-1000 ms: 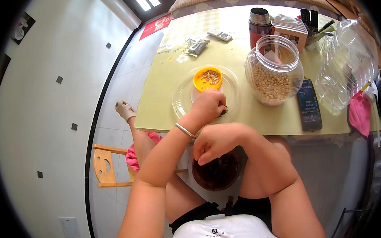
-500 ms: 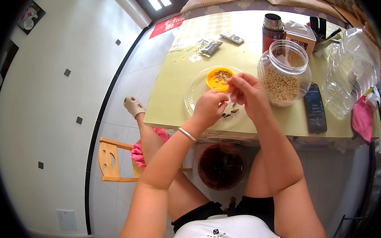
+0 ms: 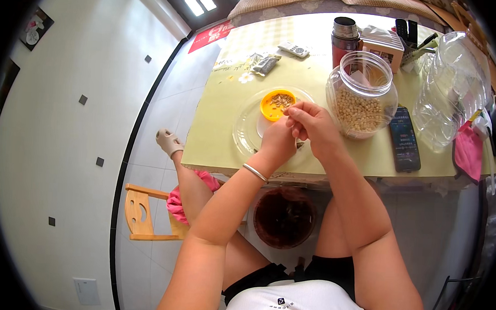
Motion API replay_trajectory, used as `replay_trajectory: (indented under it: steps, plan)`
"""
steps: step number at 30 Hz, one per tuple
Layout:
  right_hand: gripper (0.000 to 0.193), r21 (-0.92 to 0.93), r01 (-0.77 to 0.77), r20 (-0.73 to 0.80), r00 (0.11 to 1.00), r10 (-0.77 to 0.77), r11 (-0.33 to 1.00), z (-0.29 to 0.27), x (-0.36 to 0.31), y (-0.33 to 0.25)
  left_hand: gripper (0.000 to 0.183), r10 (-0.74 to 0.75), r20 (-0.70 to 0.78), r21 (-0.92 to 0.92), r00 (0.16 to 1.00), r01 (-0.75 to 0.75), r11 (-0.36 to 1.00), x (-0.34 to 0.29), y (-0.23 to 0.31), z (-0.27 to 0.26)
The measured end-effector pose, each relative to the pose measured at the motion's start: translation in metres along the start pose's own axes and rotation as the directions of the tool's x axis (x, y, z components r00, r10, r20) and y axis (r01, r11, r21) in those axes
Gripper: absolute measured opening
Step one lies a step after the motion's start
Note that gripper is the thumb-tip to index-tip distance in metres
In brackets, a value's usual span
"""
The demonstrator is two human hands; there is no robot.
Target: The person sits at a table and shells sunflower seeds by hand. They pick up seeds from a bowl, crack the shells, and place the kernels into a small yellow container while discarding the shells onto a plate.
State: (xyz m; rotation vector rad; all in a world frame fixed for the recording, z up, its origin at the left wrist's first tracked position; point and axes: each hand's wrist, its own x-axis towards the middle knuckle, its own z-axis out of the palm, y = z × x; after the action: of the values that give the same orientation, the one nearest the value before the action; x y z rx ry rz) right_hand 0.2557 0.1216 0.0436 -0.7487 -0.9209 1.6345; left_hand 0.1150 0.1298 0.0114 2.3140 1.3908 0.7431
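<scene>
My left hand (image 3: 279, 141), with a silver bangle on its wrist, is closed, fingertips up against those of my right hand (image 3: 311, 123). That right hand is pinched too; anything between the fingers is too small to make out. Both are above a clear round plate (image 3: 242, 133) at the table's near edge. Just beyond them on the plate sits a shallow yellow dish (image 3: 265, 112) with small pale-brown kernels (image 3: 281, 100) in it. A few dark elongated seeds (image 3: 300, 145) lie on the plate, mostly covered by my hands.
A clear jar of round beige beans (image 3: 359, 111) stands right of my hands, with a thermos (image 3: 345, 42) behind and a phone (image 3: 404, 142) beside it. Farther right is a large clear plastic container (image 3: 453, 93). A dark bin (image 3: 284, 217) stands below the table edge, near a wooden chair (image 3: 139, 212).
My hands have come closer together, the left turning so its fingers are more hidden. They now cover more of the dark seeds. The whole view has shifted slightly.
</scene>
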Motion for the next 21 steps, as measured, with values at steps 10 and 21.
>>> replay_trajectory:
  steps: [10,21]
  plan:
    - [0.013,-0.12,0.072,-0.022,0.997,-0.075,0.99,0.01,0.001,0.012,0.011,0.015,0.044,0.061,0.999,-0.017,0.998,-0.006,-0.004,-0.016]
    - [0.012,-0.111,0.074,-0.028,0.997,-0.078,0.991,0.014,0.002,0.012,0.006,-0.067,-0.049,0.033,0.997,0.069,0.997,-0.007,0.005,-0.014]
